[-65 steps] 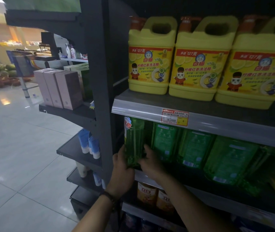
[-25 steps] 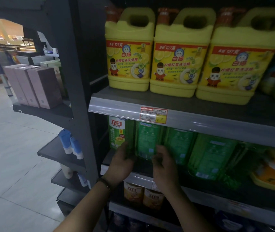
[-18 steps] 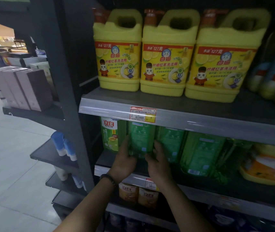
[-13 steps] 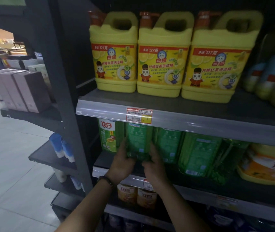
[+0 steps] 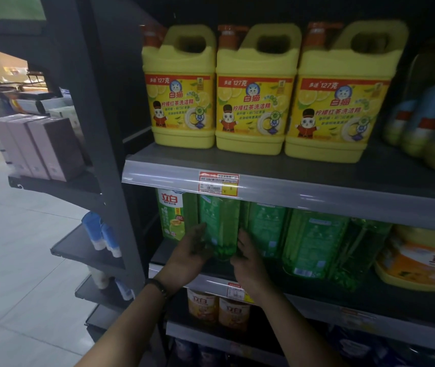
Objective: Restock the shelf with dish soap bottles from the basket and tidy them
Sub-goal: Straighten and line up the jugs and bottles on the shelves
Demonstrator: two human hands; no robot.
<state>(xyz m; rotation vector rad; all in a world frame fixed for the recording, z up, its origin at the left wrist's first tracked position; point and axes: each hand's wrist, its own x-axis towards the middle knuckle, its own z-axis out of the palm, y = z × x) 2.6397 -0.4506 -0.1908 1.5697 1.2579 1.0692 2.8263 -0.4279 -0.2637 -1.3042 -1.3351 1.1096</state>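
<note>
Dish soap bottle (image 5: 219,223), green and upright with its long axis vertical, stands second from the left on the middle shelf (image 5: 317,295), its top hidden behind the price rail (image 5: 290,192) above. Left of it a labelled green bottle (image 5: 172,215) sits just beside the dark upright post (image 5: 110,154), with little free room. The left hand (image 5: 191,251) and right hand (image 5: 247,260) clasp its lower sides, fingers curled around it. Compared with half a second ago, the grip is unchanged. Three more green bottles (image 5: 314,245) crowd its right, the last leaning.
</note>
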